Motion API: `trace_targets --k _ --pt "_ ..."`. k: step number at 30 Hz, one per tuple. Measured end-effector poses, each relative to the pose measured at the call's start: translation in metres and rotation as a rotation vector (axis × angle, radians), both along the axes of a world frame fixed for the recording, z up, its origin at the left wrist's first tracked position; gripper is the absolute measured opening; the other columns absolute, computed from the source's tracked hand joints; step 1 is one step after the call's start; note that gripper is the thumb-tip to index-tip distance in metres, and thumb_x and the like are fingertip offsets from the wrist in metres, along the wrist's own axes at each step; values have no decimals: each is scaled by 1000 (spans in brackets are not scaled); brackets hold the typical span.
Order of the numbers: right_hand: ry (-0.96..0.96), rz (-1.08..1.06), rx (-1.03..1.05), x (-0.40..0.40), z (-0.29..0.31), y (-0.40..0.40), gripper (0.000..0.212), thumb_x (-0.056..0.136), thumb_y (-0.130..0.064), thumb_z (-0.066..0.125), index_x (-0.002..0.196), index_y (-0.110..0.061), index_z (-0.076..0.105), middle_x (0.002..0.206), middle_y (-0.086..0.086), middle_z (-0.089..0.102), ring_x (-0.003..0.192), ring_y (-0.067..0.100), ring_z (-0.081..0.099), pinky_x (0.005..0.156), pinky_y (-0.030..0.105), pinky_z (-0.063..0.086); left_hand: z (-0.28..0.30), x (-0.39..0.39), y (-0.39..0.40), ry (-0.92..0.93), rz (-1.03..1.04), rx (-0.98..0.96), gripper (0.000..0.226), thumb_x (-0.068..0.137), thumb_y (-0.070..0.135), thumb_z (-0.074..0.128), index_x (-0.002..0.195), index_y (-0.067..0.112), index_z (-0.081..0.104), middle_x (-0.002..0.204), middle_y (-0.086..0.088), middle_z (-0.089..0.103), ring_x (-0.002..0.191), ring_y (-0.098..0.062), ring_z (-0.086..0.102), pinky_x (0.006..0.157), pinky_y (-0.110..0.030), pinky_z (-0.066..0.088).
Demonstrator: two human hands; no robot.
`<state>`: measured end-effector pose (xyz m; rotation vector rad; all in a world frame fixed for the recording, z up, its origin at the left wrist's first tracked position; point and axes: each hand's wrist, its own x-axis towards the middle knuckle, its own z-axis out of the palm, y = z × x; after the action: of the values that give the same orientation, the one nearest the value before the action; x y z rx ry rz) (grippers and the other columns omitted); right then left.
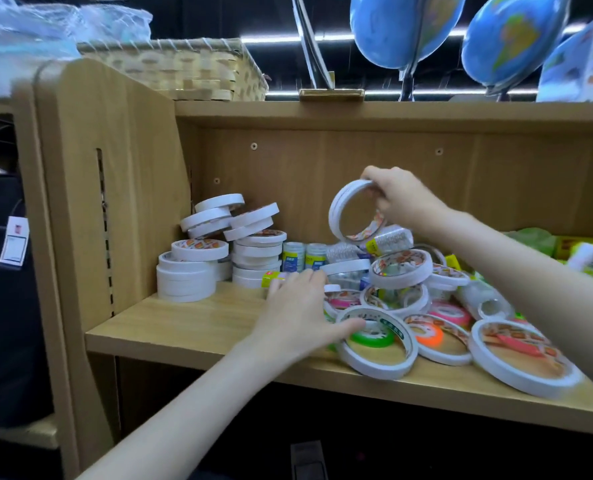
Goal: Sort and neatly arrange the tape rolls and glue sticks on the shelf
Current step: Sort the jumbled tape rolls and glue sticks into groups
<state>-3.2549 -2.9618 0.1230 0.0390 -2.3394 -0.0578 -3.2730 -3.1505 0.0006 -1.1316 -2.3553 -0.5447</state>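
I look down on a light wooden shelf (198, 327) in a stationery display, where white tape rolls and glue sticks lie half sorted. At the back left, leaning stacks of white tape rolls (219, 247) stand against the shelf's side panel; the top rolls sit askew, and I judge that a knock from either arm could bring them down.

To the right spreads a loose heap of white paper-cored tape rolls with neon pink, green and orange small rolls (419, 306) among them. Several overhang the front edge, so any sweep of the hand could send one off the shelf.

My right hand (402, 199) is raised above the heap, its fingers (378, 194) clenched around a pair of thin white tape rings (340, 209) held side by side on edge. Should the pinch loosen, one ring could slip free and roll into the pile.

My left hand (298, 306) lies low on the shelf with fingers released and spread, the thumb touching a wide white tape roll with a green-printed label (354, 358) at the front lip. A push there could tip it over the edge.

Behind the left hand, short white glue sticks with blue-green labels (293, 256) stand upright, and a yellow-labelled glue stick (271, 276) lies on its side, free to roll, just beside the fingertips.
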Motion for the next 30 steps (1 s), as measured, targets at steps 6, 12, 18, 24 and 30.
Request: trace_targets --k 6,12,18,24,30 --pt "-425 -80 53 53 14 21 9 90 -12 52 89 -15 60 73 -2 54 72 18 49 65 26 33 9 -8 8 -17 -17 -78 19 83 37 57 88 19 51 89 1 62 90 -22 56 74 -32 35" --pt "-765 -175 149 58 -15 20 26 82 -14 59 104 -27 63 87 -8 59 84 15 53 78 28 43 16 -25 7 -161 -21 32 7 86 26 56 87 21 51 84 1 61 83 -21 57 67 -35 45" --pt "-767 -241 243 48 -25 18 15 77 -9 63 92 -12 61 80 2 60 75 20 55 57 26 39 30 -27 1 -417 -101 147 15 85 23 62 93 18 49 89 -5 65 72 -19 58 60 -31 43" --pt "-431 -145 137 44 4 11 29 72 -11 62 57 -21 39 60 -5 43 70 23 45 63 35 42 34 -35 -5 -672 -119 366 34 83 28 68 107 12 50 102 -10 61 84 -17 53 68 -27 40" --pt "-276 -155 -14 32 16 -7 7 75 -18 61 70 -15 56 72 5 53 78 28 53 61 30 38 38 -46 -15 -871 -177 478 41 78 32 73 109 14 53 81 -3 64 59 -11 52 54 -22 41"
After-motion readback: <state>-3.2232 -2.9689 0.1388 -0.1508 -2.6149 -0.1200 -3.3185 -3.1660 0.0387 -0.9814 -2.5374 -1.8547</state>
